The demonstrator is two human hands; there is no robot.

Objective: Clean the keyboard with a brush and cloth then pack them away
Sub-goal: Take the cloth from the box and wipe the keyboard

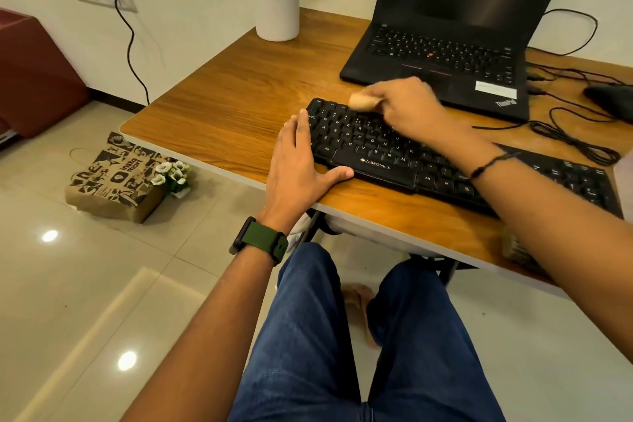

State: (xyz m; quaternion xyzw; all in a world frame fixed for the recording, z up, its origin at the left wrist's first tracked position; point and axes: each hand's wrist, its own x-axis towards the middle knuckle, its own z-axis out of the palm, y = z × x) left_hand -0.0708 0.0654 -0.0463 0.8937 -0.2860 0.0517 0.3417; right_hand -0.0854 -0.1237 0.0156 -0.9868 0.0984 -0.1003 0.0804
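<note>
A black keyboard (383, 152) lies on the wooden table (233, 102), slanting from the middle to the right edge. My right hand (407, 106) grips a brush whose pale bristle head (363, 101) is over the keyboard's top-left key rows. My left hand (301, 164) lies flat on the table against the keyboard's left end, fingers straight, thumb along its front edge. A folded grey-brown cloth (517, 250) lies near the table's front edge, partly hidden under my right forearm.
An open black laptop (442, 54) stands behind the keyboard. A white plant pot (277, 10) is at the back left of the table. Cables (575, 137) and a mouse (609, 96) lie at right. A paper bag (116, 178) with flowers sits on the floor.
</note>
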